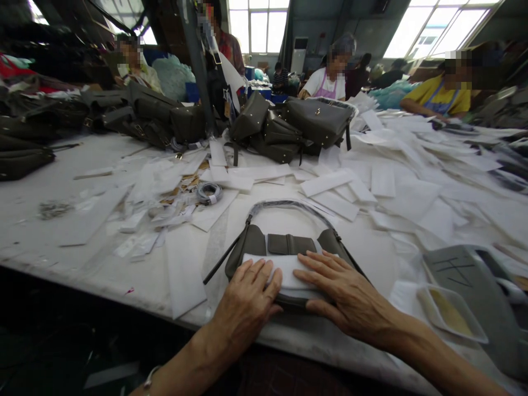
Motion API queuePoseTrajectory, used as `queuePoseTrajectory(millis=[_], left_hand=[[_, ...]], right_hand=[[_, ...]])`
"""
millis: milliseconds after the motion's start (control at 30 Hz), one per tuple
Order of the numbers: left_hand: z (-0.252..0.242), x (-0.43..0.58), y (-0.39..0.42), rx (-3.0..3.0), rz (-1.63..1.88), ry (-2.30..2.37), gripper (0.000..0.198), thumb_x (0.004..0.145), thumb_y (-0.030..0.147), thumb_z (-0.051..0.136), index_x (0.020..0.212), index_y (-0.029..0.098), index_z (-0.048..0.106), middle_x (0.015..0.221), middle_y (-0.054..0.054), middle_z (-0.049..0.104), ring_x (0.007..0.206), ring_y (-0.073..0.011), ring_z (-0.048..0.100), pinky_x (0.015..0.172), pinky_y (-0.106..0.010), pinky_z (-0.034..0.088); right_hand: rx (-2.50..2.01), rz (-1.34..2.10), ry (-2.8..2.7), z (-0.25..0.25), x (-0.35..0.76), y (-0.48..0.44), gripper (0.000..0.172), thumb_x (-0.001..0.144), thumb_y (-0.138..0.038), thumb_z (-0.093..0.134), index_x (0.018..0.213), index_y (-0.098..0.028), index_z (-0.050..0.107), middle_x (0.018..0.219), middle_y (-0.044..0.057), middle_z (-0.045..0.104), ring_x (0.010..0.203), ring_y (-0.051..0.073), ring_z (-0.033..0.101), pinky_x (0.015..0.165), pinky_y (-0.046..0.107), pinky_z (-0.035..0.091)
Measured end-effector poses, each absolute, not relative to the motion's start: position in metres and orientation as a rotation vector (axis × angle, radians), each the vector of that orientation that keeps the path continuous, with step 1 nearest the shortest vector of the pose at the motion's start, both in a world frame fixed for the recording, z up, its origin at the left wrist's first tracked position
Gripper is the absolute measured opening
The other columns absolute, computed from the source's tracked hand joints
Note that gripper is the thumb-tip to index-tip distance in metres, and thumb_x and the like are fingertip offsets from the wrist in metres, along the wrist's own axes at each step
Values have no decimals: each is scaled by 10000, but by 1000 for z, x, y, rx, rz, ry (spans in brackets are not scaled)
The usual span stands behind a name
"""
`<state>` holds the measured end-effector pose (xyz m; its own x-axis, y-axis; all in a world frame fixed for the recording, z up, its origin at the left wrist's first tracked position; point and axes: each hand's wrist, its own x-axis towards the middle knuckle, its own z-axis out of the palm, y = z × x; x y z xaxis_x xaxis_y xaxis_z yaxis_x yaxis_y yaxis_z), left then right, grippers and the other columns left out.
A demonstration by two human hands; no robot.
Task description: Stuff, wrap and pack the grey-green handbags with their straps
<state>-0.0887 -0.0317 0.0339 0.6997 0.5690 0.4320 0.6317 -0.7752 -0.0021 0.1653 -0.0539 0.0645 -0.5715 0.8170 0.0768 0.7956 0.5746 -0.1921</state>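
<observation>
A dark grey-green handbag (252,242) lies at the table's front edge, its plastic-wrapped handle (289,203) arching away from me. Over the bag's front is a white foam sheet (284,272). My left hand (251,291) rests on the sheet's left side, palm down, fingers stretched out. On the right side my right hand (342,286) lies flat with fingers spread, its thumb near the bag's lower edge. Neither hand grips anything. Two flaps or pockets of the bag show above the foam. The hands cover part of the bag's lower front.
Piled dark bags (289,124) stand across the table's far side. Loose white foam sheets (330,184) and a coiled grey strap (209,193) lie beyond the handbag. To the right are a clear plastic tub (449,313) and a grey board (466,275). Several people sit or stand beyond the table.
</observation>
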Motion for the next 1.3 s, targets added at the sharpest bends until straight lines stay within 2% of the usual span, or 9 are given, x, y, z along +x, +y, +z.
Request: queuePoseTrajectory(millis=[167,233,367,500,700,833,1000,1200,1300], left_hand=[[30,-87,-27,-2797,-477,-949,404,925,358,577,1280,173,525,1280,-89,608,1167,-259,561,1018,-439,393],[29,-84,-30,-2762,-492,-894,323,977,266,443,1265,159,542,1265,-83,618,1167,-238,556,1028,-437,371],[23,-73,-39,-2682,-533,-876,383,989,139,274,1203,98,589,1185,-103,647,1146,-209,556,1050,-417,339],[14,-58,-42,-2632,-629,-906,351,993,158,327,1219,130,594,1203,-86,639,1156,-237,550,1015,-448,364],[9,-53,-28,-2700,-776,-802,333,1003,159,335,1137,137,639,1114,-69,674,1052,-206,599,843,-361,456],[8,-56,-34,-2689,-746,-811,359,1000,157,324,1194,140,626,1186,-70,655,1131,-219,574,931,-377,448],[1,-55,-47,-2648,-733,-869,384,1001,174,304,1248,135,595,1258,-73,628,1223,-245,528,1089,-461,349],[-2,-51,-30,-2668,-848,-764,300,984,144,374,1138,118,631,1118,-86,682,1076,-214,609,908,-367,463],[2,-50,-18,-2692,-860,-765,276,976,142,410,1174,121,601,1122,-93,676,1069,-211,612,900,-362,468]], right_hand=[[-1443,-44,-2586,54,156,-69,637,841,-390,689,1414,-223,466,1453,101,496,1311,342,464,1066,576,409],[-1448,-180,-2531,45,151,-78,590,861,-343,654,1407,-202,480,1452,100,499,1316,354,452,1079,577,384],[-1400,-312,-2487,28,145,-90,454,959,-144,385,1400,-148,489,1444,90,510,1336,301,435,1132,529,302],[-1384,-300,-2372,14,143,-88,424,999,-142,297,1328,-127,563,1363,92,588,1279,273,495,1148,497,275],[-1429,-305,-2319,12,141,-80,417,1018,-187,285,1268,-136,614,1310,90,628,1232,260,534,1141,478,291],[-1496,-375,-2336,13,135,-87,427,1000,-175,288,1291,-113,594,1330,107,611,1257,291,509,1141,524,274],[-1554,-433,-2315,6,125,-99,446,994,-197,284,1325,-83,560,1393,142,551,1318,337,441,1141,593,246],[-1554,-443,-2285,4,127,-90,404,968,-135,342,1286,-90,587,1354,137,587,1284,323,479,1118,588,296],[-1516,-440,-2302,8,133,-77,384,953,-96,373,1260,-97,602,1304,130,624,1224,304,533,1085,550,356]])
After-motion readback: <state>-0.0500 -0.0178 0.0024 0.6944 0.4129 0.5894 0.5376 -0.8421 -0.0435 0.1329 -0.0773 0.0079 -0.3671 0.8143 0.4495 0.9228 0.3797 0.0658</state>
